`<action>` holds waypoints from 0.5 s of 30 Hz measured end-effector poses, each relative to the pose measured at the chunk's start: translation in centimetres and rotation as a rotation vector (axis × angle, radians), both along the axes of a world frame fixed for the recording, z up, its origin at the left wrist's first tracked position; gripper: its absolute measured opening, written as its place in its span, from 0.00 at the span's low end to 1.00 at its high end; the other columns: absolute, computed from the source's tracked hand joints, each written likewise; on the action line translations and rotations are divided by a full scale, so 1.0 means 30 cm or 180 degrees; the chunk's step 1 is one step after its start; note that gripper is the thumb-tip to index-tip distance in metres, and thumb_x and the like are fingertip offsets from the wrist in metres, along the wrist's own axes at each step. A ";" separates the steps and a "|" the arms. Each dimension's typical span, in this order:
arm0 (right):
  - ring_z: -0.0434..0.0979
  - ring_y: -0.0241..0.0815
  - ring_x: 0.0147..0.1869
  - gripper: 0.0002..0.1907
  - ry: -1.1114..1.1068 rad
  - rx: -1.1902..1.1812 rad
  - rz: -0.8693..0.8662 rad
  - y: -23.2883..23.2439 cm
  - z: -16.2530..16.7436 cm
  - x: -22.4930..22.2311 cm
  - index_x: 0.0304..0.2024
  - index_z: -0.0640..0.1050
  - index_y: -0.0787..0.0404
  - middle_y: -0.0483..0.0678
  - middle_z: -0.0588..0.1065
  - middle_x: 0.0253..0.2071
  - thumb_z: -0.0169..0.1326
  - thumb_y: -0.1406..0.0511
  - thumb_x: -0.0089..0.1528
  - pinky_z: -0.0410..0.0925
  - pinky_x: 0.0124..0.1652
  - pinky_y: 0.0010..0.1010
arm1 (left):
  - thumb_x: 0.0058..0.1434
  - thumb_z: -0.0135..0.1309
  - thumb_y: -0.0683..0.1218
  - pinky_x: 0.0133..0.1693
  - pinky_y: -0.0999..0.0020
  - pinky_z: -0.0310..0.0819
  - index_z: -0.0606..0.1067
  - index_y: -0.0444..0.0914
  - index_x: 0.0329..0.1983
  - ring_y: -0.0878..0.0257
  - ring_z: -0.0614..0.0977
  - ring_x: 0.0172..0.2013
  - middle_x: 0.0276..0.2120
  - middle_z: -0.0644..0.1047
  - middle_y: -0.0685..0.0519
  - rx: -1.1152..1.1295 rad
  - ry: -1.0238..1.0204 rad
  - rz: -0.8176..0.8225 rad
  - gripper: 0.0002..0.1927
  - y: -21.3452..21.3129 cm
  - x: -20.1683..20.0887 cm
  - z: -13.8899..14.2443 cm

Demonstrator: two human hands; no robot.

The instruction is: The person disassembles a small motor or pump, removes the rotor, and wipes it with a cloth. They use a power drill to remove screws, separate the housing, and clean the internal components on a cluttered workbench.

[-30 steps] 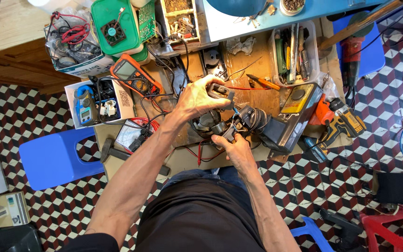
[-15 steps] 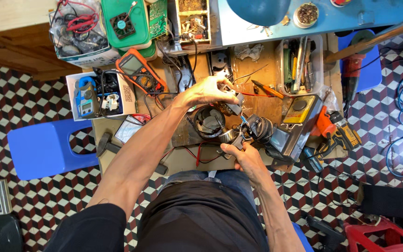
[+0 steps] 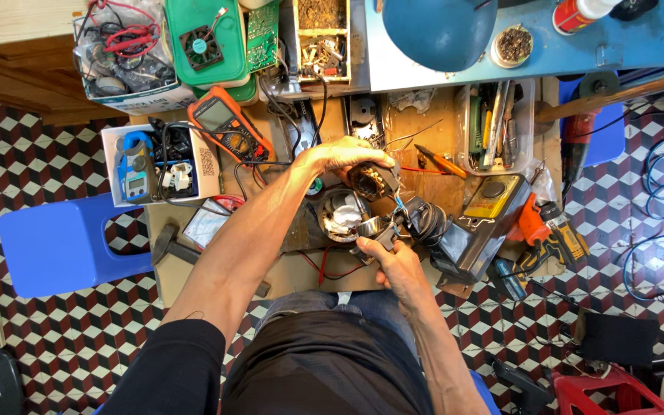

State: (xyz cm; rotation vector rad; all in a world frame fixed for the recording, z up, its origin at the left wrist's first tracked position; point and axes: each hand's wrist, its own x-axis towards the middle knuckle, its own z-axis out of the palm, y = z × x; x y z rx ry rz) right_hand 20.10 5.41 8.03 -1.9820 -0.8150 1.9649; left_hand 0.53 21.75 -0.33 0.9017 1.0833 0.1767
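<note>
We had our left hand [image 3: 345, 156] closed over a small wound motor part [image 3: 369, 182], lifted just above the open round housing [image 3: 342, 215] that sat on the wooden bench [image 3: 301, 269]. Half a second earlier that hand had been spread wider, with the fingers splayed over the part; now they wrapped it firmly, and the copper windings showed below the palm. The part had come slightly nearer the housing, so we judged it was being steadied for work on its leads.

Our right hand [image 3: 393, 261], just below and right of the housing, was shut on a small metal tool [image 3: 378, 233], most likely pliers, whose tip reached toward thin blue wires [image 3: 400, 206] between the part and the housing. Against the earlier frame this hand had kept almost the same place.

The orange multimeter [image 3: 228, 127] lay up and left of the housing, the yellow meter [image 3: 490, 196] to its right, and the blue stool [image 3: 59, 244] far left; none had moved on the bench.
</note>
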 end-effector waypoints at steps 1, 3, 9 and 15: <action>0.64 0.29 0.19 0.29 0.0009 0.0004 -0.0023 0.009 -0.004 -0.005 0.39 0.76 0.64 0.40 0.69 0.23 0.64 0.47 0.50 0.58 0.21 0.22 | 0.47 0.64 0.65 0.32 0.64 0.84 0.82 0.41 0.43 0.64 0.85 0.31 0.31 0.84 0.55 -0.0161 -0.0001 0.0066 0.29 0.007 0.002 -0.005; 0.65 0.30 0.19 0.31 -0.0043 -0.0008 -0.0021 0.026 -0.013 -0.017 0.39 0.75 0.65 0.41 0.68 0.22 0.65 0.46 0.50 0.58 0.21 0.23 | 0.46 0.64 0.65 0.33 0.64 0.85 0.81 0.41 0.43 0.63 0.85 0.30 0.31 0.84 0.54 -0.0482 0.0008 0.0205 0.29 0.019 0.003 -0.015; 0.65 0.33 0.19 0.34 -0.0238 -0.0040 0.0080 0.061 -0.028 -0.050 0.37 0.77 0.66 0.45 0.69 0.19 0.63 0.42 0.49 0.59 0.22 0.23 | 0.45 0.61 0.70 0.33 0.63 0.81 0.81 0.44 0.44 0.64 0.84 0.34 0.33 0.80 0.53 -0.0507 0.0709 0.0100 0.32 0.045 -0.001 -0.045; 0.68 0.36 0.20 0.37 -0.0289 0.0101 0.0017 0.091 0.001 -0.088 0.36 0.75 0.69 0.48 0.70 0.19 0.63 0.42 0.49 0.62 0.23 0.25 | 0.46 0.60 0.69 0.39 0.57 0.81 0.81 0.44 0.48 0.61 0.82 0.40 0.40 0.81 0.53 -0.0060 0.0278 0.0241 0.33 0.056 -0.011 -0.073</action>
